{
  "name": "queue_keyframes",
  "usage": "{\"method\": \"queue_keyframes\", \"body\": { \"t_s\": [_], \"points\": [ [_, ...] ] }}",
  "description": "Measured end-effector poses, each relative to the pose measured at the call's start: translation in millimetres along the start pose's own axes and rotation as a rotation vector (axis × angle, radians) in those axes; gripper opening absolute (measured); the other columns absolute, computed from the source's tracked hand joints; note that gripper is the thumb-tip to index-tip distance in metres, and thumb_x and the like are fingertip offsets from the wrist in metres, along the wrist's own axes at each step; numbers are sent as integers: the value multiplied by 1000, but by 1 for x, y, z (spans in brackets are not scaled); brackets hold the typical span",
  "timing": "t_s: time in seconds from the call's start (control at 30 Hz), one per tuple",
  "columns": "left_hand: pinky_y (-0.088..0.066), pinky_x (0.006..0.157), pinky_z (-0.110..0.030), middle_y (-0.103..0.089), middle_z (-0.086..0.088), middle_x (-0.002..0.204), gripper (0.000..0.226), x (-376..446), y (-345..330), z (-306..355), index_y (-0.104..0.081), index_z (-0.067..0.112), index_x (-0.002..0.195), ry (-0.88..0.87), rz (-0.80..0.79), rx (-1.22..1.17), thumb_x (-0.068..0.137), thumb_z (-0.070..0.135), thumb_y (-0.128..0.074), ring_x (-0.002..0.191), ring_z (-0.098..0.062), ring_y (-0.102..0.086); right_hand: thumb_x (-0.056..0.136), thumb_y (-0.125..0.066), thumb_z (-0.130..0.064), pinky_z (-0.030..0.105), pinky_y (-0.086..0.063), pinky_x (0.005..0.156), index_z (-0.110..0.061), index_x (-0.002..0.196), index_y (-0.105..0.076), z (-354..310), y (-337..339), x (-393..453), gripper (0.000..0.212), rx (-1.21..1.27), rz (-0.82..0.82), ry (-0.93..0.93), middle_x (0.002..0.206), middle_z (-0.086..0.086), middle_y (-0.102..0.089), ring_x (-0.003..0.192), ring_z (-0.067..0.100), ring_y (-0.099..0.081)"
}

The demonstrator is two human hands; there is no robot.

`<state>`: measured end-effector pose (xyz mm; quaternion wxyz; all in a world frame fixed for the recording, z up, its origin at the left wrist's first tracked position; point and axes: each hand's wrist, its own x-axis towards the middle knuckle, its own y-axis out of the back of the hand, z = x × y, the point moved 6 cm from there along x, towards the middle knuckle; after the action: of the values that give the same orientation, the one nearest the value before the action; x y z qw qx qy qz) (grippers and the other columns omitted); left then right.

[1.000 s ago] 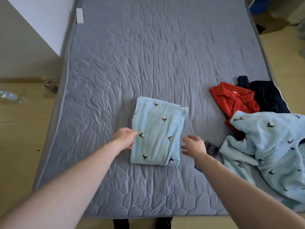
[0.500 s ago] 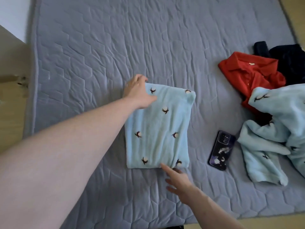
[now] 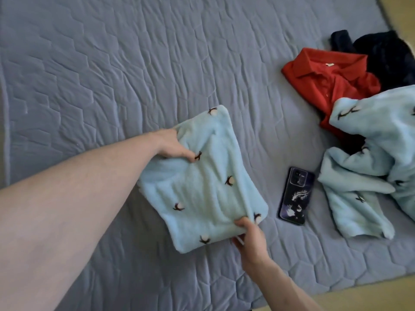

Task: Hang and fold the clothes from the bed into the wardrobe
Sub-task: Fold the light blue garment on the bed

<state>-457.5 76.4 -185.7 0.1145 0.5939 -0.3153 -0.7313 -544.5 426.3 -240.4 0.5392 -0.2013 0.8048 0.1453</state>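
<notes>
Both hands hold the folded light-blue garment [image 3: 202, 182], which sits on the grey quilted bed [image 3: 112, 63], its left part raised a little off the cover, as far as the view lets me judge.

Left hand [image 3: 174, 145]: grip clenched on the garment's far-left edge, thumb on top, fingers hidden under the cloth.

Right hand [image 3: 250, 237]: grip pinching the near-right corner, thumb on top, fingers beneath.

Between the two grips the fabric is creased on a diagonal; small dark bird motifs show on its top face.

Just right of the right-hand grip: a dark phone [image 3: 295, 196], lying flat on the bed, apart from the garment.

Further right of it: an unfolded light-blue piece [image 3: 370, 167] with the same print, crumpled. It overlaps a red polo shirt [image 3: 325, 79]. A dark navy garment [image 3: 386, 55] lies beyond the shirt, touching it.
</notes>
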Motion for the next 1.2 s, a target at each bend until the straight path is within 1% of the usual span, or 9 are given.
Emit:
{"method": "queue_keyframes", "body": {
  "t_s": [0.1, 0.17, 0.3, 0.4, 0.5, 0.63, 0.77, 0.9, 1.2],
  "points": [
    [-53, 75, -33, -70, 8, 100, 116, -11, -1, -8, -64, 25, 103, 94, -157, -23, 15, 100, -71, 87, -18, -70, 76, -56, -17, 34, -53, 71, -16, 108, -71, -29, 7, 5, 35, 134, 20, 38, 97, 4, -77, 82, 22, -68],
    [-52, 80, -35, -68, 4, 112, 132, -14, -5, -11, -63, 23, 119, 105, -170, -27, 15, 104, -66, 97, -20, -68, 69, -57, -22, 40, -55, 81, -15, 115, -71, -47, 11, 10, 48, 149, 17, 55, 103, 7, -78, 89, 28, -71],
    [-45, 105, -42, -50, 0, 147, 158, -6, -24, -19, -33, 24, 155, 103, -95, -295, 20, 97, -74, 126, -26, -55, 78, -67, -33, 55, -50, 105, -19, 124, -69, -57, 13, 25, 49, 72, -1, 28, 116, 10, -76, 115, 37, -68],
    [-49, 107, -46, -61, 2, 136, 151, 0, -41, -27, -38, 27, 152, 119, -110, -457, 21, 85, -87, 119, -25, -63, 81, -76, -43, 53, -56, 97, -30, 126, -67, -53, 10, 26, 48, -56, -74, 54, 116, 1, -76, 109, 29, -72],
    [-58, 92, -41, -74, 1, 114, 128, -12, -58, -37, -59, 26, 132, 159, -246, -525, 20, 80, -91, 95, -25, -75, 80, -82, -26, 48, -63, 81, -25, 127, -65, -45, 17, 29, 50, -130, -62, 78, 111, 2, -78, 101, 29, -74],
    [-60, 91, -41, -78, 0, 105, 100, -43, -79, -55, -68, 24, 117, 173, -253, -704, 31, 66, -96, 90, -24, -77, 80, -79, -10, 52, -61, 85, -20, 122, -65, -41, 23, 15, 45, -141, -8, 101, 108, 7, -77, 98, 32, -74],
    [-58, 95, -42, -80, 7, 101, 76, -100, -100, -75, -75, 27, 113, 139, -223, -990, 43, 49, -98, 94, -19, -77, 80, -83, -20, 53, -60, 90, -27, 118, -64, -58, 18, -19, 43, -172, 27, 155, 109, 5, -75, 99, 31, -73],
    [-59, 82, -34, -80, 4, 100, 59, -176, -109, -96, -83, 26, 98, 179, -150, -1245, 44, 46, -96, 89, -16, -78, 71, -86, -39, 43, -64, 71, -36, 105, -70, -91, 4, -75, 38, -307, -31, 203, 94, -3, -79, 86, 24, -77],
    [-57, 88, -37, -78, 9, 112, 65, -381, -63, -136, -75, 33, 119, 128, 33, -1593, 64, 66, -85, 100, -14, -76, 77, -85, -36, 44, -63, 70, -34, 107, -72, -136, -52, -263, 32, -501, -252, 233, 100, 4, -79, 87, 28, -78]
  ]
}}
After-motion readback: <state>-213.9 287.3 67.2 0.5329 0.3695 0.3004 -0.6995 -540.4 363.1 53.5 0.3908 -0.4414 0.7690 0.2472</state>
